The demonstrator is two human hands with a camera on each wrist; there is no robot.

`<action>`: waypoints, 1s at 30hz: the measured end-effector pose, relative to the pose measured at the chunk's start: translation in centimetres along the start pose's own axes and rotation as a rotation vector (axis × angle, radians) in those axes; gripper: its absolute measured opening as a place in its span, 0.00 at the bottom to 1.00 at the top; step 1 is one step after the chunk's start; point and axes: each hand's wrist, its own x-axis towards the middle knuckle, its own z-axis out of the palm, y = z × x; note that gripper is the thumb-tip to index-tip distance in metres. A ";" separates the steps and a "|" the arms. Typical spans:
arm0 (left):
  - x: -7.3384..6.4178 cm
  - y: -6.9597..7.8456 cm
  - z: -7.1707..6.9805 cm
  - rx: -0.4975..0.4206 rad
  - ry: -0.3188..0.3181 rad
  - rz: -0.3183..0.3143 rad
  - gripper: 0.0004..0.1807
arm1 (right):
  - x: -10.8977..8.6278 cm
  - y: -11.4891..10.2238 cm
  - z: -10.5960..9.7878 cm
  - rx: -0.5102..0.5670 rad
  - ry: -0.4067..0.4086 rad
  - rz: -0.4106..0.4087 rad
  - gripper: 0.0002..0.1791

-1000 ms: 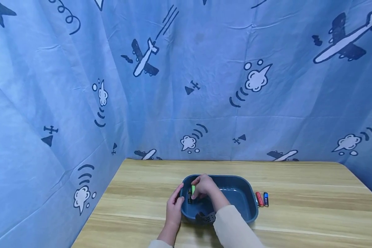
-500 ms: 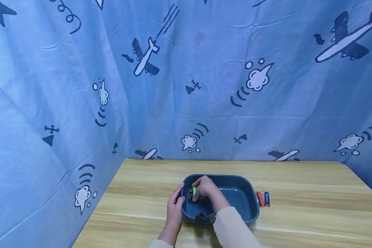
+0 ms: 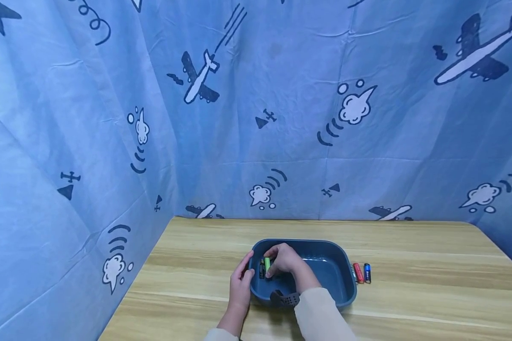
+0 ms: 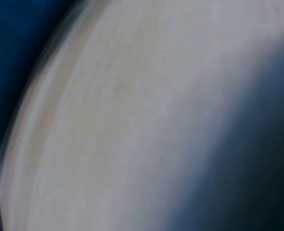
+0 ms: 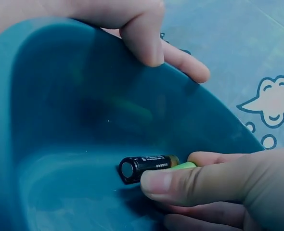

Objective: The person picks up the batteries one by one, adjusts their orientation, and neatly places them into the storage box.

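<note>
My left hand (image 3: pixel 241 286) holds the left rim of a dark blue plastic basin (image 3: pixel 324 271). In the right wrist view its thumb (image 5: pixel 144 45) bends over the rim to the inside, with other fingers outside. My right hand (image 3: pixel 286 259) reaches into the basin's left end and pinches a green battery (image 3: pixel 267 263) between thumb and fingers. Right alongside lies a black battery (image 5: pixel 141 168) with a copper-coloured end, on the basin floor by the left wall. The thumb hides most of the green battery in the right wrist view.
Outside the basin's right end, a red battery (image 3: pixel 358 273) and a blue battery (image 3: pixel 367 273) lie side by side on the wooden table (image 3: pixel 431 274). A blue curtain (image 3: pixel 298 142) with printed aeroplanes hangs behind. The left wrist view shows mainly a blurred pale surface.
The right hand has lowered slightly, and more of the green battery shows beside the black one. The left hand stays on the rim.
</note>
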 end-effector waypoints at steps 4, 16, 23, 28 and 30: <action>0.1 0.0 0.0 -0.004 -0.008 -0.010 0.23 | 0.0 0.2 0.1 -0.019 -0.015 -0.049 0.25; 0.2 -0.6 0.1 0.000 0.008 -0.010 0.22 | -0.1 0.6 0.1 0.004 -0.034 -0.068 0.24; -0.9 2.1 0.0 0.019 -0.009 -0.023 0.22 | -0.1 0.9 0.1 0.015 -0.044 -0.070 0.23; -0.7 1.8 0.0 0.008 -0.012 -0.022 0.22 | -0.2 1.0 -0.1 0.035 -0.067 -0.068 0.23; -0.3 0.9 0.0 -0.003 -0.009 -0.015 0.22 | -0.2 0.9 -0.2 0.050 -0.075 -0.072 0.23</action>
